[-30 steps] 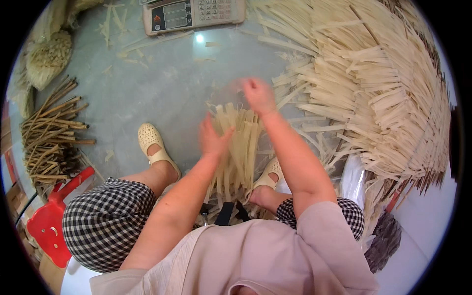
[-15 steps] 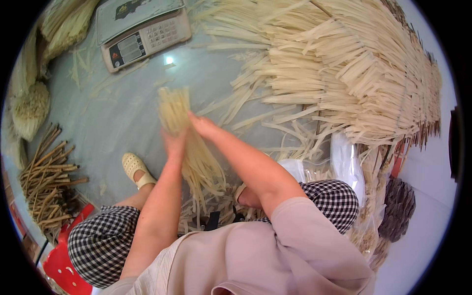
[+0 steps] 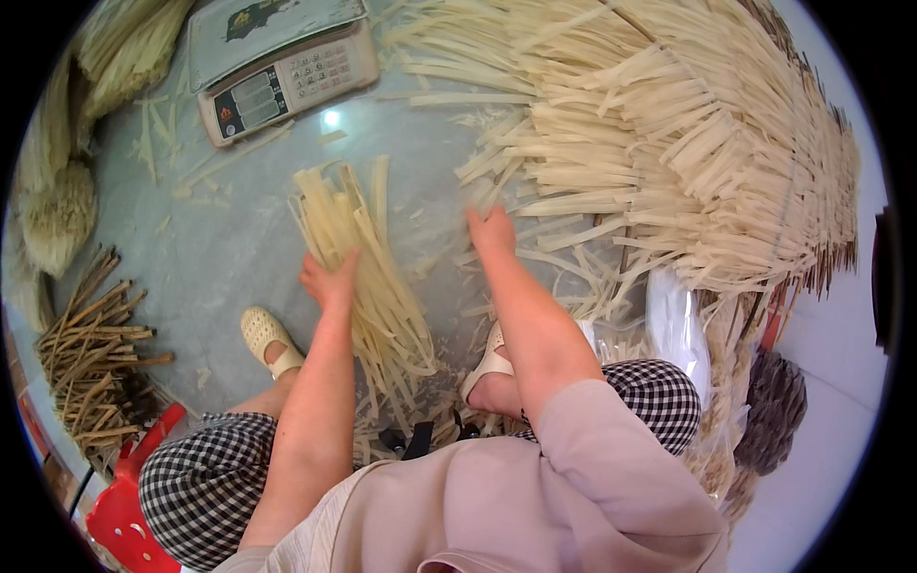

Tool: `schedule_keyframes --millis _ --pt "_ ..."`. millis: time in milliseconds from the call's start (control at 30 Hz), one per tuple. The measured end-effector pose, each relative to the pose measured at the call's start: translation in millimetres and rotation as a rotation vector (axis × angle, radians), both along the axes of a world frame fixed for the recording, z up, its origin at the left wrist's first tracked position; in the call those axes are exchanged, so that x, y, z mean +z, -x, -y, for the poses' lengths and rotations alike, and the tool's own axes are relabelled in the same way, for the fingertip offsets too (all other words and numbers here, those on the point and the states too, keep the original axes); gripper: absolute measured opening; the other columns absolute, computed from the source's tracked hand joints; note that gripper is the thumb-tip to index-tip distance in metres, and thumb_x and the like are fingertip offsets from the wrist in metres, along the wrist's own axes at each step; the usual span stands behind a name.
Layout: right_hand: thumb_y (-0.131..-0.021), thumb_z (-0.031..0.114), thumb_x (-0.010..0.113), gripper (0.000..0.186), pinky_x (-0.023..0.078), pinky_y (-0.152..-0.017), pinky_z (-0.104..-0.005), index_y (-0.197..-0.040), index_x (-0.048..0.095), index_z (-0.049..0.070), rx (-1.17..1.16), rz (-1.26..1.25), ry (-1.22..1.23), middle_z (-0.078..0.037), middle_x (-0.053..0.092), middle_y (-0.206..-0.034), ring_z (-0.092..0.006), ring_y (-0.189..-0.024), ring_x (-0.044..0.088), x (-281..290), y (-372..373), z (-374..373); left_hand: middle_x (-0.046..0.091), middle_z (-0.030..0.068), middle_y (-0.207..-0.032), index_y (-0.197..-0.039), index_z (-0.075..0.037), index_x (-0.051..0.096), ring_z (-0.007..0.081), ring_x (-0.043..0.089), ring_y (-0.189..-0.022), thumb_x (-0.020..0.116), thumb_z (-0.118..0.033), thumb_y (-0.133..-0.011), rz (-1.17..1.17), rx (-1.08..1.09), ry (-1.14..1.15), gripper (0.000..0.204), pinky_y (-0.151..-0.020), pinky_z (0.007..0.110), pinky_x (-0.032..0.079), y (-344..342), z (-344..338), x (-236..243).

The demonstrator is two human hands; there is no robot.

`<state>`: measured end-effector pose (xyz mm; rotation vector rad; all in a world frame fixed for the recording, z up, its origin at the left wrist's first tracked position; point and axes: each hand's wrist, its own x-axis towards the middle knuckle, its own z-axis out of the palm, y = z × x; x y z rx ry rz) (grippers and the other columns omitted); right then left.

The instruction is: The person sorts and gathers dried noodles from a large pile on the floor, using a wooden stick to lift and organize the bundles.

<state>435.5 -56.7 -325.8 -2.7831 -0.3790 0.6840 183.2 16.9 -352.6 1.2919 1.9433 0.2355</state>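
Head view: our left hand [image 3: 330,281] clasps a bundle of pale strips [image 3: 374,272], its long axis slanting toward our feet; our right hand [image 3: 493,232], apart, is nearer the strip pile [image 3: 659,162], its pinch unclear to us.

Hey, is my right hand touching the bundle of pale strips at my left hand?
Apart: the head view shows grey floor plainly between your right hand and the bundle of pale strips at your left hand.
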Motion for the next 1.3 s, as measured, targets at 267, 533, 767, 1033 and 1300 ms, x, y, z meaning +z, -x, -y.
schedule_keyframes --millis 267,533,767,1033,1300 --pt "-0.077 0.022 0.058 0.030 0.047 -0.077 -0.0464 -0.102 0.053 0.006 0.250 -0.003 0.009 -0.019 0.061 -0.099 -0.0376 -0.092 0.059 -13 39 31 0.039 0.0228 -0.125 -0.131 -0.004 0.036 0.0374 0.037 -0.119 0.078 -0.050 -0.060 -0.035 0.026 -0.008 0.095 -0.097 0.046 0.035 6 1 -6" --pt "-0.075 0.024 0.058 0.057 0.047 -0.078 -0.0466 -0.128 0.042 0.012 0.733 -0.159 -0.078 -0.018 0.057 -0.103 -0.0377 -0.092 0.057 25 113 10 0.037 0.0232 -0.127 -0.132 -0.002 0.033 0.0380 0.035 -0.120 0.078 -0.045 -0.061 0.031 0.034 -0.007 0.095 -0.100 0.046 0.033 3 1 -5" --pt "-0.072 0.034 0.065 0.074 0.042 -0.089 -0.0440 -0.133 0.034 0.004 0.035 0.083 -0.151 -0.019 0.048 -0.117 -0.0355 -0.108 0.048 21 57 -18 0.036 0.0231 -0.130 -0.133 -0.002 0.033 0.0382 0.036 -0.121 0.079 -0.040 -0.060 0.026 0.076 0.000 0.094 -0.100 0.046 0.033 4 0 -2" --pt "-0.076 0.008 0.053 0.058 0.038 -0.096 -0.0440 -0.131 0.038 0.004 0.615 -0.206 -0.106 -0.019 0.046 -0.121 -0.0353 -0.112 0.047 -43 134 -17 0.039 0.0214 -0.128 -0.131 0.000 0.035 0.0330 0.038 -0.119 0.079 -0.041 -0.065 0.189 0.115 -0.096 0.089 -0.099 0.041 0.034 2 4 -13" --pt "-0.076 0.017 0.055 0.041 0.043 -0.090 -0.0421 -0.116 0.056 0.011 0.741 -0.149 -0.328 -0.016 0.055 -0.110 -0.0349 -0.105 0.052 -2 49 14 0.041 0.0199 -0.130 -0.132 -0.004 0.036 0.0360 0.035 -0.122 0.079 -0.046 -0.062 0.063 0.081 -0.148 0.093 -0.101 0.046 0.031 -2 9 -8"
